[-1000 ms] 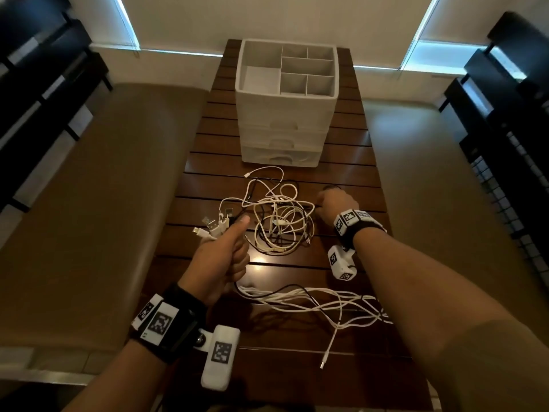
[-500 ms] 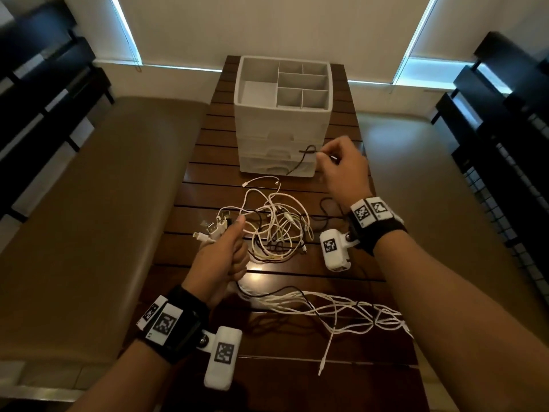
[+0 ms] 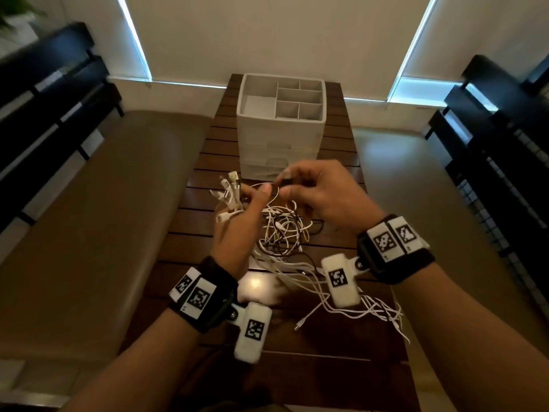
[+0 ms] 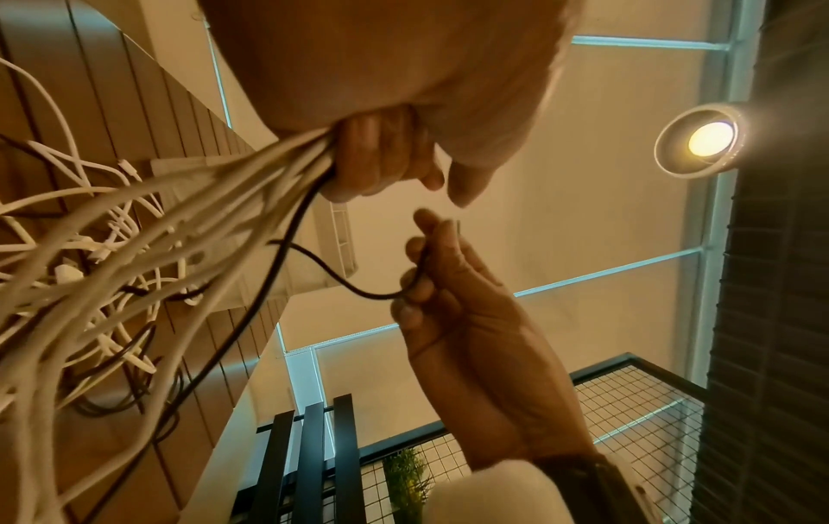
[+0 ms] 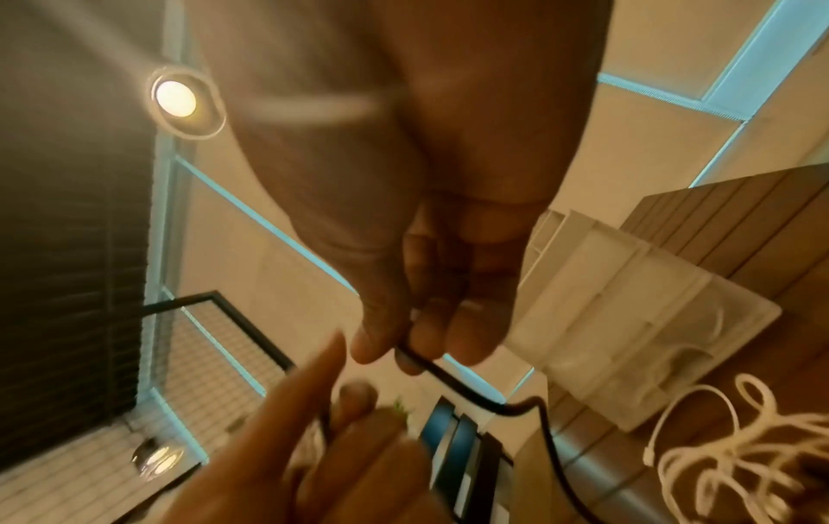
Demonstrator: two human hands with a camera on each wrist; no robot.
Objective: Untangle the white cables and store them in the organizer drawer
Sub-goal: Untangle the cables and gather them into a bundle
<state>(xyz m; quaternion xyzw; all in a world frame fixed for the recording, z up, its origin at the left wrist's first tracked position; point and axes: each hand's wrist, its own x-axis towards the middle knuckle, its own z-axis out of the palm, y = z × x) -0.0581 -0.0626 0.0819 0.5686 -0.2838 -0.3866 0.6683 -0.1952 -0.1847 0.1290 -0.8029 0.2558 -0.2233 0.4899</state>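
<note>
My left hand (image 3: 252, 200) is lifted above the table and grips a bundle of white cables (image 4: 188, 198), whose plug ends (image 3: 228, 188) fan out to its left. A black cable (image 4: 332, 276) runs out of that bundle to my right hand (image 3: 286, 185), which pinches its end between thumb and fingertips (image 5: 404, 340) right beside my left thumb. Below both hands, the loose tangle of white cables (image 3: 285, 233) hangs onto the table, with more strands trailing near right (image 3: 374, 310). The white organizer (image 3: 280, 129) stands behind the hands, its drawers shut.
The slatted wooden table (image 3: 208, 162) is narrow, with tan benches (image 3: 104, 218) on either side. The organizer's top tray (image 3: 258, 107) has several open compartments. Black slatted and mesh furniture (image 3: 505, 173) flanks the room.
My right hand has come back from the organizer's front to beside my left thumb, bringing the black cable's end. My left hand has lifted the bundle higher and forward.
</note>
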